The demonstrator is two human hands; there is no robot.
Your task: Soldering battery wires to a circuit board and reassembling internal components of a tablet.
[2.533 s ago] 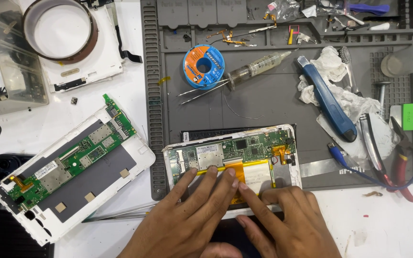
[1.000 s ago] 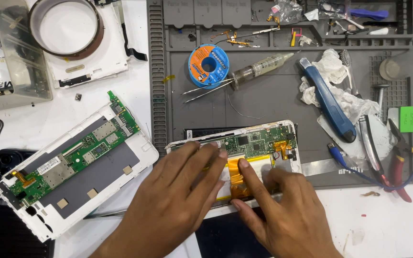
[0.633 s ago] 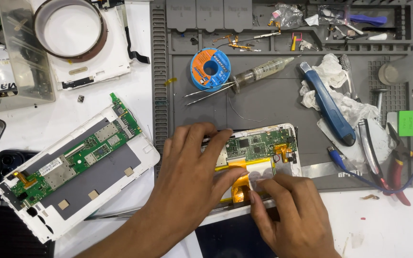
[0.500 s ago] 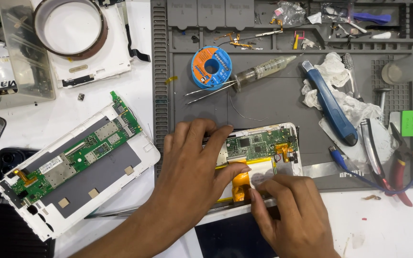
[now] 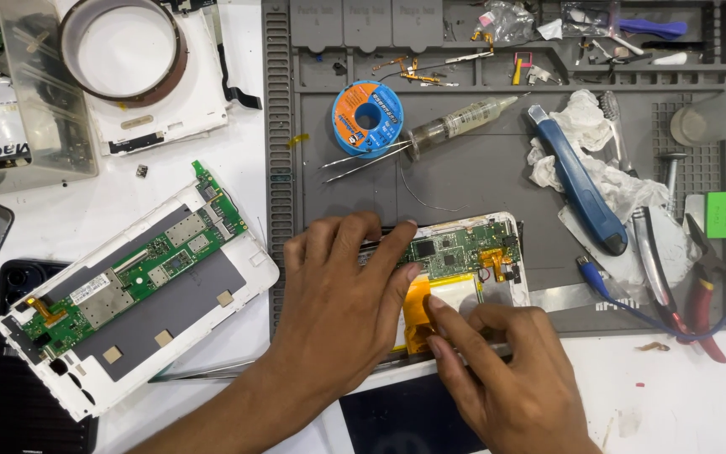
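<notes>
An opened white tablet (image 5: pixel 497 231) lies on the grey work mat (image 5: pixel 497 176), showing its green circuit board (image 5: pixel 455 252) and orange tape over the battery. My left hand (image 5: pixel 342 290) lies flat over the tablet's left half, its fingertips resting on the top edge and the board. At the lower middle of the tablet my right hand (image 5: pixel 506 370) presses with its index finger on the orange-taped area. Neither hand holds a tool.
A second opened white tablet (image 5: pixel 136 286) lies tilted on the white table to the left. On the mat: a solder spool (image 5: pixel 367 118), tweezers (image 5: pixel 363 158), a syringe (image 5: pixel 455 126), a blue knife (image 5: pixel 577 181), crumpled tissue (image 5: pixel 598 143), red pliers (image 5: pixel 703 286). A tape roll (image 5: pixel 119 46) sits at top left.
My left hand has slid up and left, now covering the tablet's left half up to its top edge. My right hand moved left onto the orange tape.
</notes>
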